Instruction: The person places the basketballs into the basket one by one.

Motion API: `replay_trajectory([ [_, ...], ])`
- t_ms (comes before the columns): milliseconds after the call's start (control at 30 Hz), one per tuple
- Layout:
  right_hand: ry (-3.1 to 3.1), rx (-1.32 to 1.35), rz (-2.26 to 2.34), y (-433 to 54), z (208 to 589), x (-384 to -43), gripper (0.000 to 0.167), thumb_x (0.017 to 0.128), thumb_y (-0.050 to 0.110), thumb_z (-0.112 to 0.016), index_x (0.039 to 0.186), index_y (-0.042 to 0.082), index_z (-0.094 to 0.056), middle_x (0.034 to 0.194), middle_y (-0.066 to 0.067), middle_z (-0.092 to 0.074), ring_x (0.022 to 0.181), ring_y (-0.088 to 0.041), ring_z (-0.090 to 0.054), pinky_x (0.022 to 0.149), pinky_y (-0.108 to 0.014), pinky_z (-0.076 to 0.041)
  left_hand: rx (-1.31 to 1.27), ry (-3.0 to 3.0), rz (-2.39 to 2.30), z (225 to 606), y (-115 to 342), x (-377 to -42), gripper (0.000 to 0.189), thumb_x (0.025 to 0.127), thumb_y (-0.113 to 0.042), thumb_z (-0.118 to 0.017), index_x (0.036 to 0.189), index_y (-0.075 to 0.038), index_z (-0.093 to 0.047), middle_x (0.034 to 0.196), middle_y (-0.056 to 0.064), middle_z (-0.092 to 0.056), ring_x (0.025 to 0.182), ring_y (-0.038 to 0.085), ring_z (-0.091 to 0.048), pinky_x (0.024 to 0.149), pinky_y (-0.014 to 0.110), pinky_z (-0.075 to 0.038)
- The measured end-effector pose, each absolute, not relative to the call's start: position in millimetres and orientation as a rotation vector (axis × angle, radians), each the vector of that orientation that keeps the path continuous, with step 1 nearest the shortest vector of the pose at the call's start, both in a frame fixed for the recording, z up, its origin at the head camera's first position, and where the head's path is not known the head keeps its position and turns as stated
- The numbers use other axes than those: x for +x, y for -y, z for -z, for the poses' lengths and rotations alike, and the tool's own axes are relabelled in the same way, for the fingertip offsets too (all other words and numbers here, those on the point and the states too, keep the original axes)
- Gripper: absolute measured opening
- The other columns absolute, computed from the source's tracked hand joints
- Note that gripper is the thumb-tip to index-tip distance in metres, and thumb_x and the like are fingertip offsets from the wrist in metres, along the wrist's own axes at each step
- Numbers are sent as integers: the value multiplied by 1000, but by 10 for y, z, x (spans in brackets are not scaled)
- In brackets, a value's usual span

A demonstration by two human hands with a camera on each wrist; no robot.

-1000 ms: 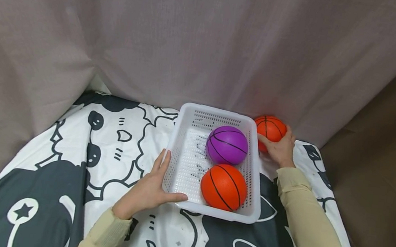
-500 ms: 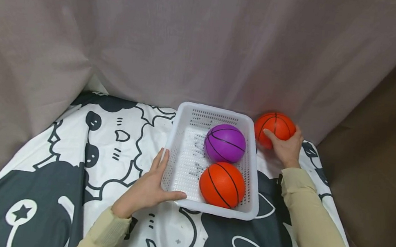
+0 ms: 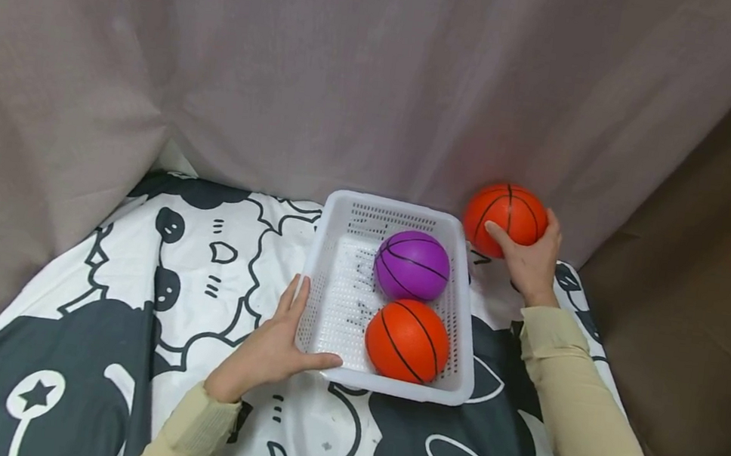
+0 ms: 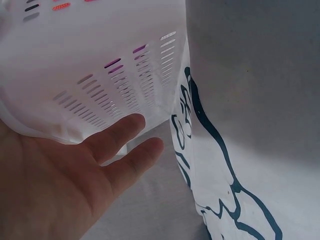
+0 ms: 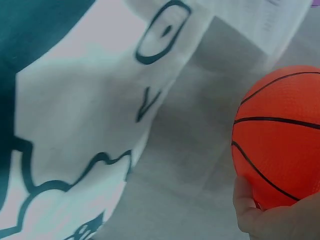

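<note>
My right hand (image 3: 532, 262) grips an orange toy basketball (image 3: 503, 211), thumb on its near side and fingers round its right. The ball is held just past the right back corner of a white plastic basket (image 3: 380, 386), in front of the curtain. Inside the basket, a purple toy basketball (image 3: 412, 266) and another orange one (image 3: 408, 341) sit on the right side. My left hand (image 3: 275, 350) lies at the basket's near left corner, thumb over the rim. In the left wrist view, two straight fingers (image 4: 131, 167) extend along the slotted outer wall.
A black-and-white cartoon-print cloth (image 3: 213, 300) covers the surface beneath the basket. Behind it hangs a grey-brown curtain (image 3: 329, 79), with a darker brown one (image 3: 706, 300) along the right. The basket's left half shows its bare perforated floor.
My right hand has raised the orange basketball from beside the basket, up and slightly right, then up further. My left hand stays at the basket, which shifts slightly left in view.
</note>
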State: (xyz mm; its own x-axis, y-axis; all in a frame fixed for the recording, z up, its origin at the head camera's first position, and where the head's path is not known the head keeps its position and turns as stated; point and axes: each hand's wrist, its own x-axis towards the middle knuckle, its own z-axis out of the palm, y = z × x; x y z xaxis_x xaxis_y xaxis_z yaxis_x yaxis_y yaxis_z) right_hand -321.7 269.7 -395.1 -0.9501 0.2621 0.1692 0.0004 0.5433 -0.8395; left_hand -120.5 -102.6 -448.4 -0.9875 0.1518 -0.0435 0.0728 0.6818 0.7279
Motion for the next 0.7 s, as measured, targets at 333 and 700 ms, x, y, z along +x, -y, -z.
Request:
replay_trajectory([
  [333,2443,13,-1358,-2458,3624,-3048,102,76,56,-76,154,35,-14,154,1,-24,135,-24,-32,104,-51,-40,153,-2775,-1213,4486,1025,-1197,132,62,-76,-73,157,-25,4,161,-10,12,85,26,-61,67,33,-51],
  [700,2408,282,-1438,-2147,3362,-2792,97,78,36,-81,153,37,-19,151,5,-28,130,-22,-39,98,-49,-46,142,-2781,-1197,4482,1022,-1199,132,61,-77,-73,156,-27,5,161,-12,12,89,29,-60,71,35,-51],
])
